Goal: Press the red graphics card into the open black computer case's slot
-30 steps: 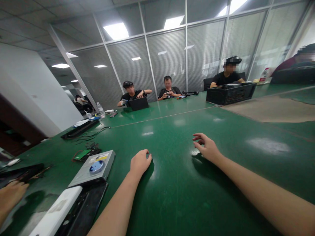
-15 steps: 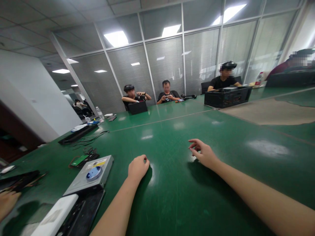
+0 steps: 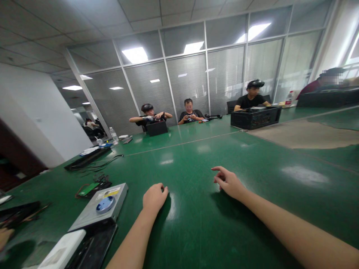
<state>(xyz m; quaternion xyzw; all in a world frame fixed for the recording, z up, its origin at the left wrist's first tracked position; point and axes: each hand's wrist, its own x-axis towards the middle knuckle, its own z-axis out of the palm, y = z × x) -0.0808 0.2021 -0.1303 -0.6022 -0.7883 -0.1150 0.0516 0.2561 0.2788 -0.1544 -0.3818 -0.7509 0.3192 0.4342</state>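
My left hand [image 3: 155, 197] rests on the green table [image 3: 185, 231], its fingers curled into a loose fist with nothing visible in them. To the right, my right hand [image 3: 227, 182] hovers low above the tabletop, index finger stretched out and the others bent, holding nothing. Nearest to my left hand, on its left, lies a silver disc drive [image 3: 92, 209] with a round blue item [image 3: 105, 204] on top. A white box-like part [image 3: 63, 249] lies in a black tray [image 3: 99, 246] below the drive.
A green circuit board [image 3: 88, 189] with cables lies beyond the drive. Far across the table, people sit behind a small black box [image 3: 157, 128] and a black computer case [image 3: 255, 118]. Another person's hand [image 3: 5, 237] shows at the left edge.
The view has tilted up slightly, so the table items sit lower. Both my hands keep nearly the same pose. The other person's hand at the left edge has moved further out of view.
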